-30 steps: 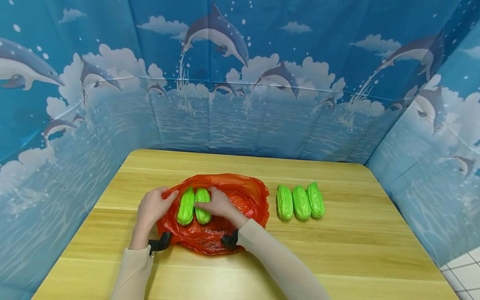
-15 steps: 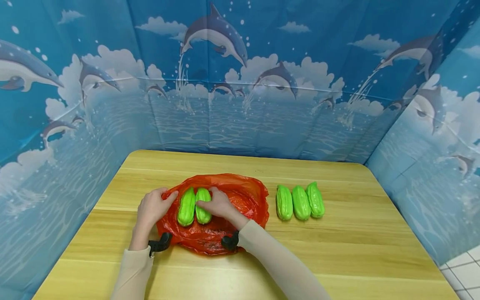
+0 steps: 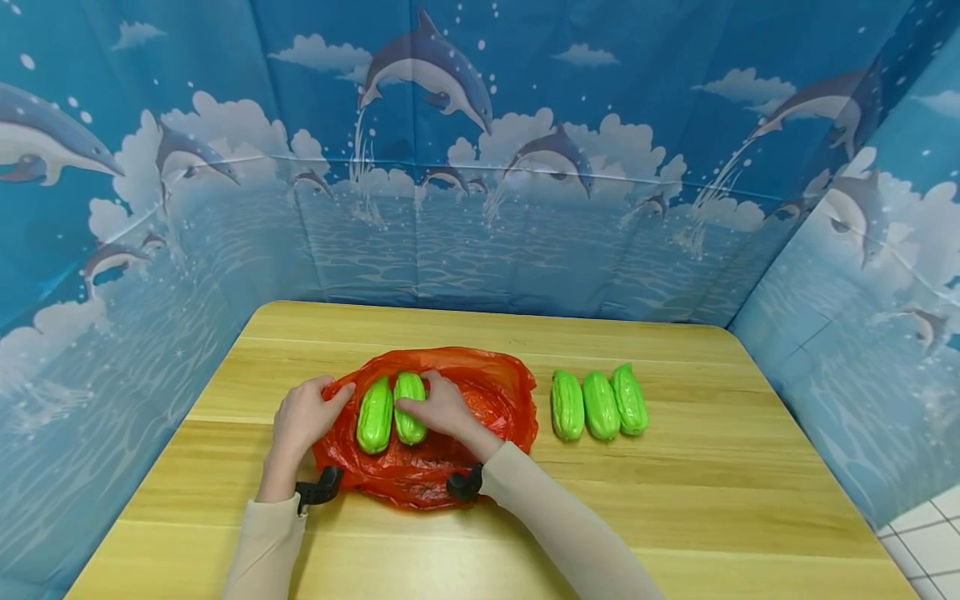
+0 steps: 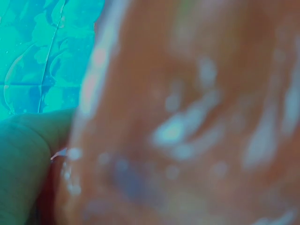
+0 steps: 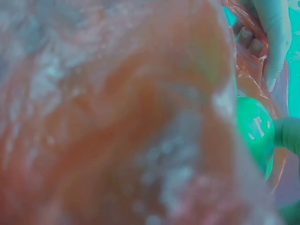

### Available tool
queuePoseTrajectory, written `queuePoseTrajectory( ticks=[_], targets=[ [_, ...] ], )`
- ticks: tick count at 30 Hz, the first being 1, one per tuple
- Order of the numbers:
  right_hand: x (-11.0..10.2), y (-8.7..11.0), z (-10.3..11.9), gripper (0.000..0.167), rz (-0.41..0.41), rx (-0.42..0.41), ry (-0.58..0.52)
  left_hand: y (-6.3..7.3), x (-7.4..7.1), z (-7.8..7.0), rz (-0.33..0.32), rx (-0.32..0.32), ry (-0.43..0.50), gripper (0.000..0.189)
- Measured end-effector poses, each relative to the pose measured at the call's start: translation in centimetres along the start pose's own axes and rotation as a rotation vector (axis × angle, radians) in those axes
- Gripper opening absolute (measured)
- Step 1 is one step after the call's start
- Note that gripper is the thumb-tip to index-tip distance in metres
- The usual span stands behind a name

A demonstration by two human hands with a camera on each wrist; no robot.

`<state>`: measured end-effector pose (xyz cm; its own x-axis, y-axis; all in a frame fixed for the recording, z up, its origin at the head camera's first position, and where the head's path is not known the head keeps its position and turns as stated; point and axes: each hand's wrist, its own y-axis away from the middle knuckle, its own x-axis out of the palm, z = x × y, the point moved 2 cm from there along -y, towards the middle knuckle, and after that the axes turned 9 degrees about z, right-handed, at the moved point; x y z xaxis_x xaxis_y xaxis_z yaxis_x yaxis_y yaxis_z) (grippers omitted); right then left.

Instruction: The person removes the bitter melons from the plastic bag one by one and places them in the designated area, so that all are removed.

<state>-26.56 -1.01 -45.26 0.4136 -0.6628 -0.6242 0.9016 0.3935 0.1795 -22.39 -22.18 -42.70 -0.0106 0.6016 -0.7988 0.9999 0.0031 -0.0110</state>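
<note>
A red plastic bag (image 3: 480, 375) lies spread open on the table. Its left edge is pinched by my left hand (image 3: 306, 417), with fingers behind the film and the thumb in front. Two shiny, ribbed green gourds lie side by side over the bag. My right hand (image 3: 447, 410) grips the right-hand gourd (image 3: 408, 421), thumb on its near side and fingers at its far right. The other gourd (image 3: 375, 417) lies between that one and my left hand. In the right wrist view, the held gourd (image 5: 253, 126) shows past blurred red film (image 5: 140, 117). Red film also fills most of the left wrist view.
Three more green gourds (image 3: 601, 406) stand in a row on the wooden table (image 3: 675, 508), right of the bag. A blue dolphin-print curtain (image 3: 465, 225) hangs behind the table and along its sides. Black straps (image 3: 318, 487) sit at both wrists.
My right hand has shifted the held gourd slightly right and away, widening the gap to its neighbour. The neighbouring gourd has edged slightly right. My left hand keeps its place on the bag's edge.
</note>
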Motion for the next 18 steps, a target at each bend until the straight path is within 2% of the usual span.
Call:
queuePoseTrajectory(
  ticks=[18],
  targets=[
    [-0.7,1.2,0.3,0.067,-0.021,-0.060,-0.047,-0.1,0.2,0.2,0.001,-0.003,-0.003,0.039]
  ],
)
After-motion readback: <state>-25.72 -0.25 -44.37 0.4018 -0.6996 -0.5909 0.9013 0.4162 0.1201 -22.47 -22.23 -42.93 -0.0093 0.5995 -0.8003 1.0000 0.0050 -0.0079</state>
